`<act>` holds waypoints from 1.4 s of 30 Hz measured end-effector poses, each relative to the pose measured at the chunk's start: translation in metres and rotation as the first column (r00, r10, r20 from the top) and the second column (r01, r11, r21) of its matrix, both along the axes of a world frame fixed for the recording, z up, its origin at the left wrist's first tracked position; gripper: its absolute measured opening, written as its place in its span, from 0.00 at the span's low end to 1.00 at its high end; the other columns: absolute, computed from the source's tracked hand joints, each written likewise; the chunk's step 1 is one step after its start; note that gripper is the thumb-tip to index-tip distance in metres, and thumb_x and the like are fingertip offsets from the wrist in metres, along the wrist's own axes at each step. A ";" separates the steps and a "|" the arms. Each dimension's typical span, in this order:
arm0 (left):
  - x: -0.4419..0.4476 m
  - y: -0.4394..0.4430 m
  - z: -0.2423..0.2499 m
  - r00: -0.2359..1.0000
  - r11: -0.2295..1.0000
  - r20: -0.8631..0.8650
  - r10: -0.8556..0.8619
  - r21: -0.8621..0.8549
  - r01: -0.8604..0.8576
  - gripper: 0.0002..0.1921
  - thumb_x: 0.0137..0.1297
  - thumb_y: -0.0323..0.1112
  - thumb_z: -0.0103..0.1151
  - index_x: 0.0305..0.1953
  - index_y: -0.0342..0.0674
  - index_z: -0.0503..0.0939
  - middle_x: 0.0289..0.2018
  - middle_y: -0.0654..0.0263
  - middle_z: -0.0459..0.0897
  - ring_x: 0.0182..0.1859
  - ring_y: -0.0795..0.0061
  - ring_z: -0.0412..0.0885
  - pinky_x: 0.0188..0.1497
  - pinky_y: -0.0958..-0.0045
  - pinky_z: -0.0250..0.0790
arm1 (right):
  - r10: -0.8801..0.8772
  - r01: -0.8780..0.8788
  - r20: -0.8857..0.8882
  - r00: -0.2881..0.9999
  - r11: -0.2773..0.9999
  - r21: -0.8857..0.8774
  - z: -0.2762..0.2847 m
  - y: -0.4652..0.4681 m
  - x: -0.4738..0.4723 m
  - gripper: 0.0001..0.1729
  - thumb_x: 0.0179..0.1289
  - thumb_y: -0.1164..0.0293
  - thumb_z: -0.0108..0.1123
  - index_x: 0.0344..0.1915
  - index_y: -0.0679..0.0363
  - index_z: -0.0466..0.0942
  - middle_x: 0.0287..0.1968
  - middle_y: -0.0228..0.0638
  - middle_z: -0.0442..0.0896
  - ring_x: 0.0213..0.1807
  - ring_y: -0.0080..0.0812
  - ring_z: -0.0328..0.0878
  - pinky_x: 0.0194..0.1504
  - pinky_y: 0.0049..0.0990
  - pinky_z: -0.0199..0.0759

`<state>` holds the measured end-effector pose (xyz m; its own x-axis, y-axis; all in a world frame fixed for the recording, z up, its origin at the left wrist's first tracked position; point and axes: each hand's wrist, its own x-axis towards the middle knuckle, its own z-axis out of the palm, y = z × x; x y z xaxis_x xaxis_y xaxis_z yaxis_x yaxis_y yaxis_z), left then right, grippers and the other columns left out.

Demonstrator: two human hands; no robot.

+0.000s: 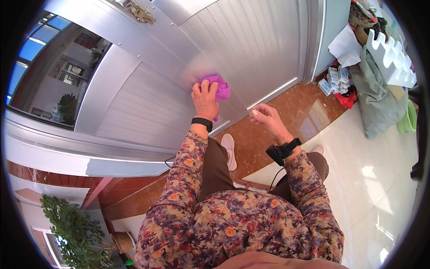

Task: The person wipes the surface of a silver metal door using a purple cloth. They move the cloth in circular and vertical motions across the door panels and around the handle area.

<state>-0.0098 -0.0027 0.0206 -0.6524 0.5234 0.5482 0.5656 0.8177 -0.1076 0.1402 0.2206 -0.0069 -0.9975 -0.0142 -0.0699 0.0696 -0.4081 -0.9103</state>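
A bunched purple cloth (220, 88) is pressed against the silver metal door panel (158, 97) near the middle of the view. My left hand (205, 101) grips the cloth from above with bent fingers, and part of the cloth hangs below the palm. To the right, my right hand (267, 117) is raised in front of the door's lower edge, its fingers loosely curled and nothing seen in them. Black bands circle both wrists, the right one with a small device. The door handle (139, 11) is at the top.
A window pane (60, 74) is at the left. At the right lie a grey-green bag (379, 97), small boxes (336, 80), a white scalloped rack (391, 59) and a green item (408, 117). A potted plant (72, 228) stands lower left.
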 end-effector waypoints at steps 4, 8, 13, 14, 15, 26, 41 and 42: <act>-0.002 0.002 -0.002 1.000 1.000 -0.013 0.009 0.001 -0.009 0.33 0.44 0.24 0.70 0.57 0.52 0.78 0.58 0.65 0.71 0.59 0.49 0.65 0.62 0.48 0.64 | 0.028 -0.029 0.020 0.999 0.999 0.027 -0.003 -0.006 -0.006 0.20 0.69 0.57 0.66 0.46 0.64 0.80 0.38 0.27 0.81 0.40 0.21 0.74 0.44 0.24 0.70; 0.002 0.006 0.003 0.998 0.999 0.063 0.015 0.045 -0.018 0.33 0.42 0.23 0.70 0.57 0.50 0.78 0.57 0.64 0.71 0.59 0.49 0.65 0.62 0.48 0.64 | 0.076 -0.076 0.008 0.997 0.995 0.062 -0.009 -0.012 -0.012 0.22 0.70 0.55 0.66 0.48 0.64 0.79 0.41 0.27 0.81 0.43 0.22 0.77 0.47 0.25 0.71; 0.003 0.016 0.028 0.996 0.960 0.026 -0.085 0.268 0.074 0.33 0.41 0.22 0.69 0.55 0.48 0.80 0.57 0.64 0.72 0.60 0.50 0.66 0.61 0.48 0.63 | 0.091 -0.094 0.032 0.995 0.988 0.125 -0.016 -0.017 -0.017 0.24 0.69 0.53 0.67 0.50 0.64 0.79 0.42 0.28 0.81 0.45 0.22 0.77 0.49 0.26 0.72; 0.002 0.017 0.034 0.996 0.965 -0.044 -0.078 0.248 0.086 0.32 0.41 0.22 0.68 0.55 0.47 0.80 0.57 0.64 0.72 0.60 0.50 0.66 0.61 0.48 0.63 | 0.092 -0.096 0.038 0.995 0.986 0.138 -0.017 -0.017 -0.018 0.24 0.69 0.53 0.67 0.49 0.64 0.79 0.42 0.28 0.80 0.45 0.22 0.77 0.49 0.26 0.72; 0.000 0.019 0.040 0.991 0.969 -0.115 -0.072 0.227 0.097 0.32 0.42 0.22 0.68 0.55 0.47 0.80 0.57 0.64 0.73 0.60 0.50 0.66 0.61 0.49 0.63 | 0.088 -0.098 0.066 0.994 0.982 0.162 -0.017 -0.018 -0.018 0.25 0.69 0.53 0.67 0.49 0.64 0.78 0.42 0.28 0.80 0.45 0.22 0.76 0.50 0.26 0.72; -0.014 0.046 0.018 0.996 0.996 -0.054 -0.064 0.056 0.067 0.28 0.46 0.22 0.66 0.53 0.51 0.80 0.57 0.68 0.74 0.57 0.55 0.69 0.56 0.53 0.66 | 0.084 -0.099 0.078 0.993 0.972 0.215 -0.024 -0.024 -0.020 0.26 0.67 0.53 0.69 0.46 0.68 0.81 0.40 0.33 0.84 0.44 0.25 0.77 0.49 0.28 0.73; -0.013 0.050 -0.011 0.981 0.993 0.153 -0.117 0.038 0.113 0.34 0.41 0.24 0.70 0.56 0.49 0.77 0.57 0.64 0.73 0.59 0.53 0.68 0.56 0.52 0.67 | 0.152 -0.170 0.096 0.984 0.960 0.223 -0.029 -0.029 -0.023 0.22 0.70 0.57 0.67 0.50 0.65 0.78 0.42 0.27 0.80 0.43 0.19 0.73 0.46 0.24 0.70; -0.013 0.051 -0.013 0.978 0.993 0.171 -0.122 0.033 0.118 0.34 0.41 0.24 0.70 0.56 0.49 0.77 0.57 0.64 0.73 0.59 0.53 0.68 0.56 0.52 0.67 | 0.157 -0.179 0.111 0.981 0.956 0.231 -0.029 -0.029 -0.023 0.22 0.70 0.57 0.67 0.50 0.65 0.78 0.42 0.27 0.80 0.43 0.19 0.73 0.46 0.24 0.70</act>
